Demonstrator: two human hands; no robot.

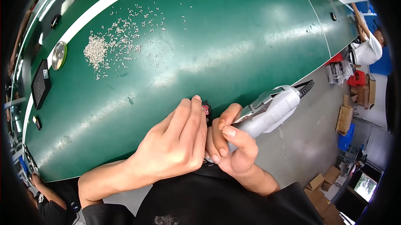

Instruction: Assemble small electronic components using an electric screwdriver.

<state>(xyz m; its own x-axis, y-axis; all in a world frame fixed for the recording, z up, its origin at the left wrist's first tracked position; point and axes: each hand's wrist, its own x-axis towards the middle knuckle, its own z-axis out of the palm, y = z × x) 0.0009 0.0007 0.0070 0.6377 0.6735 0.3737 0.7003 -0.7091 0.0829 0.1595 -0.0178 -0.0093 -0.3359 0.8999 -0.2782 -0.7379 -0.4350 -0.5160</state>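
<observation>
Close to my body at the table's near edge, my left hand (177, 139) is closed over a small black device (207, 109) with a red patch. Most of that device is hidden behind the fingers; only its far end shows. My right hand (236, 143) is wrapped round a grey electric screwdriver (271, 112), which slants from the upper right down toward the left hand. A ribbed black cord (307, 88) leaves the tool's back end. Its tip is hidden between my hands, so I cannot tell whether it touches the device.
On the green table (242, 29) lies a pile of small silver screws (96, 51), with more scattered rightward. A round dish (59, 55) and black tray (41, 84) stand at the left. Another person (367, 49) is at the far right; cardboard boxes (344, 116) are on the floor.
</observation>
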